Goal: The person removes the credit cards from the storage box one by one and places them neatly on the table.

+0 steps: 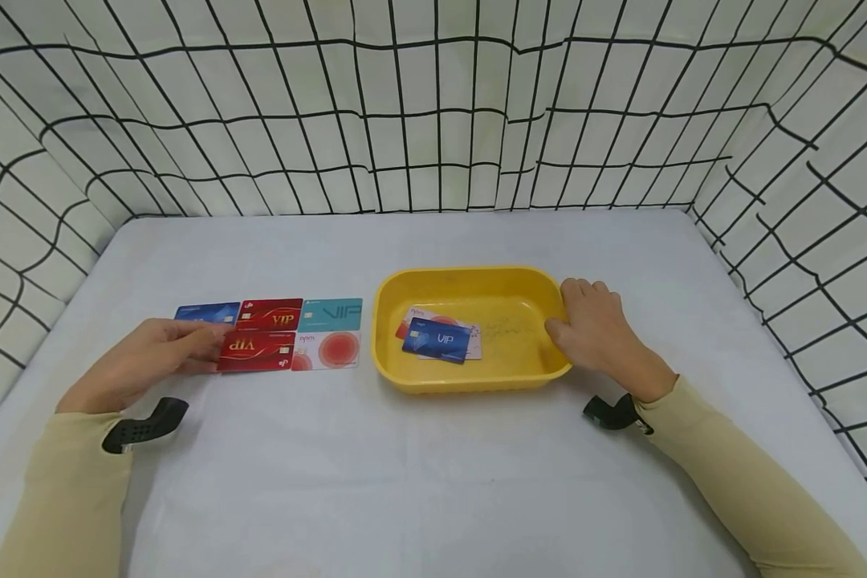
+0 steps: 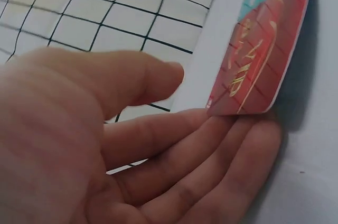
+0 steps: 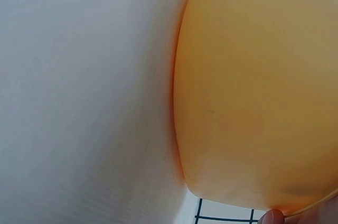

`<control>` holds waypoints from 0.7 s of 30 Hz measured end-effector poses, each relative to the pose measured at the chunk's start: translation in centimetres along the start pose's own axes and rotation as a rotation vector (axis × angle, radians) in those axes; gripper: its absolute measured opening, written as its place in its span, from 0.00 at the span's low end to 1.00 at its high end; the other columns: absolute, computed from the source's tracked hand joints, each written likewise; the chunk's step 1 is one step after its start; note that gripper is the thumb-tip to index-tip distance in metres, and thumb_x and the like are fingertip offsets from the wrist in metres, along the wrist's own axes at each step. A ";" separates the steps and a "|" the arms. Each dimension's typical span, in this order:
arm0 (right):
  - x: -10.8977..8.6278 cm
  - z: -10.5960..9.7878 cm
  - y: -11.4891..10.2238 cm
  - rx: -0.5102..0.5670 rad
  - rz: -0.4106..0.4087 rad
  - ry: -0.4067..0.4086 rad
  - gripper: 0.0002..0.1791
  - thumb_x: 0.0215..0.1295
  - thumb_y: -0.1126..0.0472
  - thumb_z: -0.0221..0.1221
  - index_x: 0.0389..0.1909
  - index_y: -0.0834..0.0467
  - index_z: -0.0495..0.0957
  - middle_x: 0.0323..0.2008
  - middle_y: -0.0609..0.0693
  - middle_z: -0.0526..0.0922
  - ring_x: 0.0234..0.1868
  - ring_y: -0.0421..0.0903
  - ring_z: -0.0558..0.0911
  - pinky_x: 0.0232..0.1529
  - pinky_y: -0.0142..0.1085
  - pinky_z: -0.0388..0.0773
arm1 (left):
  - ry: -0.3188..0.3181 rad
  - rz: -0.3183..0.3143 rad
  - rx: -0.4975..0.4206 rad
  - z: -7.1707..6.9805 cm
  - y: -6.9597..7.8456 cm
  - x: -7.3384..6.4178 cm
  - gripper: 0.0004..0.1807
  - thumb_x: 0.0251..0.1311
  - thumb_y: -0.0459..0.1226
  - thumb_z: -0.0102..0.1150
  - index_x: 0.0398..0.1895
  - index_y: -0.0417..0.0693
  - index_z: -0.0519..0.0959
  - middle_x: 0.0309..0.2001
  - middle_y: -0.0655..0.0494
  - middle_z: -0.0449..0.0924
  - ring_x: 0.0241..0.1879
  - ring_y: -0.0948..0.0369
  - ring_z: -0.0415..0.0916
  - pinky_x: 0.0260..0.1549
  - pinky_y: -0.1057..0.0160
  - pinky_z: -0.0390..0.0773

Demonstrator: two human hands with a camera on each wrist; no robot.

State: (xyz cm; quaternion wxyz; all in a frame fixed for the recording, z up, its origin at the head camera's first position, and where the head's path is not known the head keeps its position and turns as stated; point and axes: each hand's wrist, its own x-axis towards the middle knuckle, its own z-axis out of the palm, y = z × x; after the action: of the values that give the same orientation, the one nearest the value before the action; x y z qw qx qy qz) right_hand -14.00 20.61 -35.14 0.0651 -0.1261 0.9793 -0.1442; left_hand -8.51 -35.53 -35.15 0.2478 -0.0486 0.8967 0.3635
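Observation:
My left hand (image 1: 155, 353) is at the left end of a block of several cards, its fingertips against the lower red VIP card (image 1: 256, 352). In the left wrist view the thumb stands apart from that card's edge, and the fingers reach to its corner. Above lie a blue card (image 1: 207, 313), partly covered by the hand, another red VIP card (image 1: 270, 315) and a teal VIP card (image 1: 330, 315). My right hand (image 1: 596, 329) grips the right rim of a yellow tray (image 1: 470, 385). Inside it, a blue VIP card (image 1: 437, 340) overlaps a white-and-pink card (image 1: 474, 341).
A white card with a red circle (image 1: 327, 351) lies just left of the tray. White cloth (image 1: 433, 466) covers the table. Black wire grid (image 1: 437, 112) runs along the back and both sides.

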 end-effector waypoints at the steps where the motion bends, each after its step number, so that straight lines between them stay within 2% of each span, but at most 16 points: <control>1: 0.0 0.0 0.0 0.000 0.000 0.000 0.16 0.68 0.54 0.46 0.46 0.63 0.69 0.36 0.56 0.70 0.41 0.56 0.65 0.42 0.44 0.57 | 0.009 -0.006 0.028 0.0 0.2 0.0 0.45 0.75 0.63 0.43 0.78 0.35 0.61 0.73 0.30 0.63 0.59 0.52 0.81 0.51 0.54 0.85; 4: 0.0 0.0 0.0 0.002 -0.001 0.001 0.16 0.67 0.54 0.46 0.46 0.63 0.69 0.35 0.56 0.70 0.41 0.56 0.66 0.42 0.44 0.57 | 0.032 -0.008 0.092 0.1 0.7 -0.1 0.46 0.75 0.64 0.43 0.77 0.34 0.62 0.70 0.30 0.69 0.54 0.53 0.84 0.52 0.46 0.82; 8: 0.0 0.0 0.0 0.005 -0.003 0.003 0.16 0.67 0.55 0.47 0.45 0.63 0.69 0.35 0.56 0.70 0.40 0.56 0.66 0.41 0.44 0.56 | 0.044 0.001 0.120 0.2 1.2 -0.2 0.44 0.76 0.62 0.43 0.76 0.34 0.64 0.68 0.31 0.72 0.52 0.54 0.85 0.52 0.44 0.81; 11: 0.0 -0.1 0.0 0.007 -0.004 0.003 0.15 0.67 0.55 0.47 0.45 0.63 0.69 0.35 0.56 0.70 0.40 0.56 0.66 0.41 0.44 0.56 | 0.055 0.000 0.152 0.2 1.3 -0.2 0.44 0.76 0.63 0.43 0.76 0.35 0.65 0.64 0.33 0.76 0.53 0.53 0.83 0.49 0.48 0.82; 16: 0.0 -0.1 0.0 0.009 -0.004 0.001 0.15 0.67 0.54 0.47 0.45 0.63 0.69 0.35 0.56 0.70 0.40 0.56 0.66 0.41 0.44 0.57 | 0.083 0.012 0.249 0.3 1.6 -0.1 0.43 0.75 0.64 0.43 0.74 0.37 0.68 0.50 0.42 0.81 0.56 0.45 0.69 0.39 0.60 0.77; 18: 0.0 -0.1 0.0 0.009 -0.003 0.001 0.15 0.67 0.55 0.47 0.45 0.63 0.69 0.35 0.56 0.70 0.40 0.56 0.66 0.41 0.44 0.57 | 0.090 0.017 0.277 0.3 1.8 -0.1 0.42 0.75 0.63 0.44 0.73 0.37 0.69 0.46 0.46 0.80 0.56 0.44 0.65 0.36 0.62 0.75; 21: 0.0 -0.1 0.0 0.013 -0.004 -0.001 0.15 0.67 0.55 0.47 0.44 0.63 0.69 0.35 0.56 0.70 0.40 0.56 0.66 0.41 0.43 0.56 | 0.092 0.014 0.292 0.2 1.9 -0.2 0.42 0.75 0.63 0.43 0.74 0.37 0.68 0.45 0.46 0.81 0.56 0.43 0.65 0.36 0.62 0.75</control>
State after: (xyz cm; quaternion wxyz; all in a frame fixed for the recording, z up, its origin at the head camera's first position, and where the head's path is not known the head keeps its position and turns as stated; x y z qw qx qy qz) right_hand -13.99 20.61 -35.03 0.0661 -0.1277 0.9780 -0.1509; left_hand -8.77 -33.98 -34.01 0.2082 -0.0224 0.9508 0.2284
